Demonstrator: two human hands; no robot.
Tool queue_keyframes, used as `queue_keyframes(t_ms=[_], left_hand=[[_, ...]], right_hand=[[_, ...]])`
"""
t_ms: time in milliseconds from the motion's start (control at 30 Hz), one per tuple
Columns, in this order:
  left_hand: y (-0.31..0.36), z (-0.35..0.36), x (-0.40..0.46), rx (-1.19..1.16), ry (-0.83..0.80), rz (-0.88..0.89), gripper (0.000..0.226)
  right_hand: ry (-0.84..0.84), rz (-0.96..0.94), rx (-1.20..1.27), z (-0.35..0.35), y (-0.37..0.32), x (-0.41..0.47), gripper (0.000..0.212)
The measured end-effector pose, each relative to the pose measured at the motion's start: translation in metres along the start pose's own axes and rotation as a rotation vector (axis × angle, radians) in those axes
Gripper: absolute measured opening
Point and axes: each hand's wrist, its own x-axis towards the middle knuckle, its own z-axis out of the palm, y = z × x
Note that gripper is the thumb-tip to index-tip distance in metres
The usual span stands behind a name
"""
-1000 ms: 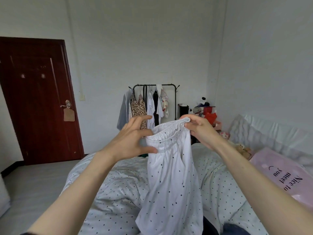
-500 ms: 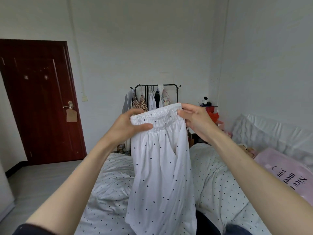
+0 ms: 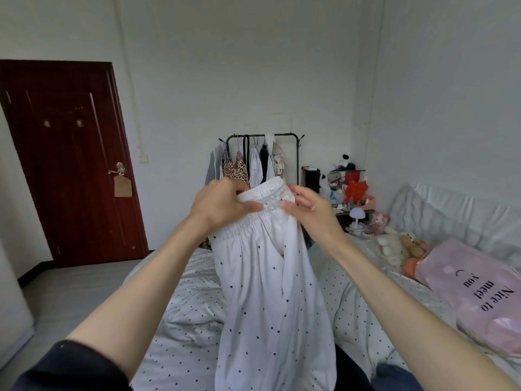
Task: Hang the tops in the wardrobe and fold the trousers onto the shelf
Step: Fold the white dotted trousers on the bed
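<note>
A person's two bare arms reach forward over a bed (image 3: 186, 314) covered in a white quilt with small dark dots. Both hands hold up a pair of white trousers with dark polka dots (image 3: 267, 300) by the elastic waistband. The left hand (image 3: 220, 204) is closed on the left part of the gathered waistband, thumb in front of the fabric. The right hand (image 3: 310, 207) pinches the waistband's right part between thumb and fingers. The hands are close together, a short stretch of waistband between them. The trousers hang straight down in mid-air, their lower part draping toward the person's lap near the bed's near edge.

Behind the trousers, against the far wall, stands a black clothes rail (image 3: 293, 153) with several tops hanging on it, including a leopard-print one (image 3: 236, 170). A dark red door (image 3: 70, 165) is on the left. A pink pillow with printed words (image 3: 479, 294) lies at the bed's right edge.
</note>
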Motion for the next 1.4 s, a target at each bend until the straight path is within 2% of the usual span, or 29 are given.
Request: queue_keyframes(t_ms=[100,167,267,467,533,600,667,700,767,900,1067,1233,1333,1400], left_hand=[[0.000,-0.004,-0.002,-0.008,0.028,-0.030,0.030],[0.000,-0.007,-0.003,-0.028,0.034,-0.042,0.029],[-0.005,-0.012,-0.006,-0.072,0.021,-0.062,0.022],[-0.022,-0.025,-0.016,-0.188,0.067,-0.117,0.021],[-0.024,-0.033,-0.018,-0.223,0.097,-0.129,0.020],[-0.024,-0.041,-0.019,-0.263,0.125,-0.131,0.014],[-0.024,-0.048,-0.022,-0.283,0.138,-0.116,0.012],[-0.025,-0.051,-0.023,-0.283,0.140,-0.110,0.012],[-0.030,-0.055,-0.028,-0.270,0.143,-0.113,0.011],[-0.050,-0.057,-0.038,-0.241,0.172,-0.191,0.009],[-0.066,-0.051,-0.040,-0.343,0.255,-0.287,0.012],[-0.058,-0.058,-0.018,-0.616,0.389,-0.340,0.020],[-0.043,-0.070,0.000,-0.757,0.482,-0.296,0.019],[-0.034,-0.078,0.008,-0.803,0.512,-0.242,0.019]], right_hand=[[-0.021,0.097,-0.130,0.009,0.032,-0.015,0.040],[0.016,0.164,-0.189,0.014,0.050,-0.024,0.029],[0.049,0.215,-0.136,0.015,0.063,-0.027,0.018],[0.184,0.068,-0.119,0.012,0.066,-0.019,0.012],[0.123,0.171,-0.077,0.012,0.072,-0.020,0.016],[0.003,0.346,-0.007,0.016,0.083,-0.028,0.031],[-0.088,0.440,-0.001,0.021,0.094,-0.038,0.046],[-0.123,0.458,-0.005,0.023,0.100,-0.042,0.049],[-0.137,0.493,-0.038,0.024,0.110,-0.045,0.040],[0.001,0.494,-0.297,0.010,0.115,-0.037,0.013],[0.164,0.367,-0.596,-0.021,0.069,0.008,0.011],[0.583,0.096,-0.772,-0.045,-0.023,0.074,0.022],[0.821,-0.093,-0.849,-0.053,-0.084,0.100,0.025],[0.919,-0.166,-0.828,-0.062,-0.116,0.111,0.026]])
